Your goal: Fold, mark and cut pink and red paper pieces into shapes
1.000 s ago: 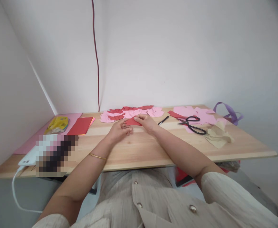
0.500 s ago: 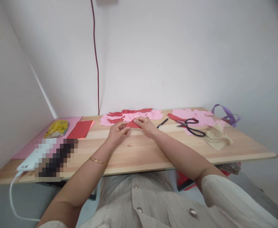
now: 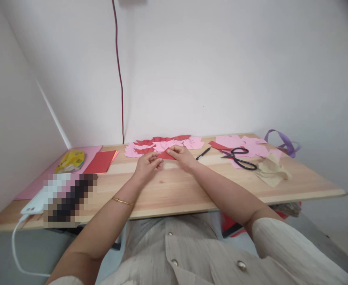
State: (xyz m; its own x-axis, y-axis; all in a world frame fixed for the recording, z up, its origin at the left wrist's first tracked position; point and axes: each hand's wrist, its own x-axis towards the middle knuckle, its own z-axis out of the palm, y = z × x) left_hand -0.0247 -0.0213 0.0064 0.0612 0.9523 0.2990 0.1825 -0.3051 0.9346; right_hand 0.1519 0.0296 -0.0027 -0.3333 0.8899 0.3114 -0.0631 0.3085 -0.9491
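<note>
Between my hands is a small piece of red paper (image 3: 166,154), held just above the near side of the cut paper pieces. My left hand (image 3: 148,164) pinches its left end with curled fingers. On the right end, the thumb and fingers of my right hand (image 3: 182,156) are closed, thumb on top. Pink cut paper pieces (image 3: 196,143) and red cut paper pieces (image 3: 182,137) with jagged edges lie behind my hands, partly covered by them. A black pen (image 3: 203,153) rests on the table close to my right hand.
Black-handled scissors (image 3: 239,158) lie at right beside pink paper scraps (image 3: 255,147), a beige crumpled sheet (image 3: 273,172) and a purple ribbon (image 3: 283,138). At left are a red paper stack (image 3: 100,162), a yellow packet (image 3: 72,160) and a white device (image 3: 33,204) with a cable.
</note>
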